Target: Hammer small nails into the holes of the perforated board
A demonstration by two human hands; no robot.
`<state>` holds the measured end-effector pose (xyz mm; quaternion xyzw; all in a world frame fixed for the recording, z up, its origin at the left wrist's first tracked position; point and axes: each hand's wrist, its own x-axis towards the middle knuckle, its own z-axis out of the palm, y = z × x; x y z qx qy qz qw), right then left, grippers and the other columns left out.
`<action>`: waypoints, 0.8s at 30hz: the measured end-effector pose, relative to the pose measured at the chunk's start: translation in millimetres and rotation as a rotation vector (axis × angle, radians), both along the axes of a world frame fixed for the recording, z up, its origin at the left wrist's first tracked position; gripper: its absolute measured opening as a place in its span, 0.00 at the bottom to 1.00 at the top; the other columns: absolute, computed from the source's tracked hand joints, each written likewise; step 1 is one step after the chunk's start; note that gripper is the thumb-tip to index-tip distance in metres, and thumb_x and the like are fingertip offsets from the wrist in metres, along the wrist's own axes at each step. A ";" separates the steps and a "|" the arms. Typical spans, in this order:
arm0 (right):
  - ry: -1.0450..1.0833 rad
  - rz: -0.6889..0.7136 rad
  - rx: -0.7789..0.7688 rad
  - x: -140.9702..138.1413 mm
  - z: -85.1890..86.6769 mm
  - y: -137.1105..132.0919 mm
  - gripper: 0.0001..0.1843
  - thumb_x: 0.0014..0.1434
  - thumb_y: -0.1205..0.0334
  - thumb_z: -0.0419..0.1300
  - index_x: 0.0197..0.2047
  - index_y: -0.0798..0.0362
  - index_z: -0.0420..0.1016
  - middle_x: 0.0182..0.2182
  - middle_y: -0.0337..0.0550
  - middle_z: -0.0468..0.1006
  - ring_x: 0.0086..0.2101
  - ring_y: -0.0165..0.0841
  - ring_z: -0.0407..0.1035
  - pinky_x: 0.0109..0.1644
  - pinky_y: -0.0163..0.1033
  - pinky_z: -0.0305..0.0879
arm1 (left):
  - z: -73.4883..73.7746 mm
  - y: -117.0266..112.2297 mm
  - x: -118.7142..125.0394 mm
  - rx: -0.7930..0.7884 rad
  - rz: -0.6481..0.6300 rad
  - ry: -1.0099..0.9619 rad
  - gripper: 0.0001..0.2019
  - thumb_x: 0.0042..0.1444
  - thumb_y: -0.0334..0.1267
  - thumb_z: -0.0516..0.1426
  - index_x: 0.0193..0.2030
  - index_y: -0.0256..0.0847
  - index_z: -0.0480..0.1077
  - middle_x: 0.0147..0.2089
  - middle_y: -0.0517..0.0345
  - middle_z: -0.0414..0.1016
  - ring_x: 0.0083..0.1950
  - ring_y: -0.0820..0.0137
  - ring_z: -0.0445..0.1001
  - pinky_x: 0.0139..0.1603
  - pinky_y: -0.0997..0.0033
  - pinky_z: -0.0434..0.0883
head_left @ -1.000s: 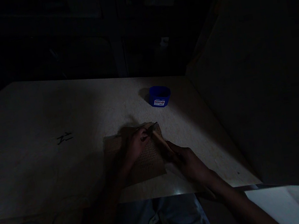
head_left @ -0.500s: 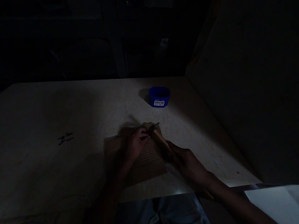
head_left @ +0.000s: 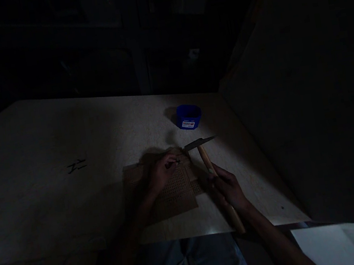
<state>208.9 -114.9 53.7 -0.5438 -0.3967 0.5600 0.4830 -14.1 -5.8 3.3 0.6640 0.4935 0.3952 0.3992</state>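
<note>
Hands (head_left: 161,174) apart, right one (head_left: 231,190) around hammer (head_left: 205,156).

Brown cardboard (head_left: 181,201) is laid flat, its surface marked with rows of small dark dots. By the cardboard's right edge a hammer (head_left: 204,155) is held, its wooden handle slanted, its dark head set crosswise. Near the cardboard's far right corner a small nail-like piece (head_left: 178,162) is pinched, dimly seen.

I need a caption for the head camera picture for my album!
In dim light, the right hand grips a hammer beside the left hand on cardboard, near a blue tub.
</note>
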 end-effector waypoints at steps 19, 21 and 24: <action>0.404 0.038 -0.122 10.1 -26.2 12.1 0.25 0.50 0.56 0.71 0.50 0.54 0.76 0.20 0.27 0.70 0.10 0.19 0.48 0.08 0.26 0.49 | 33.8 -18.1 -38.2 0.254 0.002 0.243 0.14 0.61 0.41 0.59 0.54 0.47 0.76 0.49 0.54 0.80 0.52 0.63 0.78 0.55 0.59 0.76; 0.401 0.045 -0.125 10.2 -25.7 12.1 0.24 0.49 0.56 0.72 0.48 0.54 0.76 0.20 0.27 0.70 0.09 0.19 0.48 0.08 0.26 0.49 | 38.8 -27.0 -49.8 0.297 0.046 0.274 0.14 0.62 0.42 0.58 0.54 0.47 0.76 0.53 0.53 0.79 0.55 0.62 0.77 0.59 0.57 0.74; 0.390 0.031 -0.135 10.5 -23.6 11.6 0.25 0.48 0.55 0.72 0.49 0.54 0.76 0.21 0.28 0.70 0.09 0.19 0.49 0.08 0.26 0.49 | 35.6 -35.5 -80.0 0.329 0.272 0.285 0.15 0.61 0.44 0.57 0.51 0.44 0.76 0.52 0.51 0.79 0.54 0.61 0.77 0.59 0.58 0.74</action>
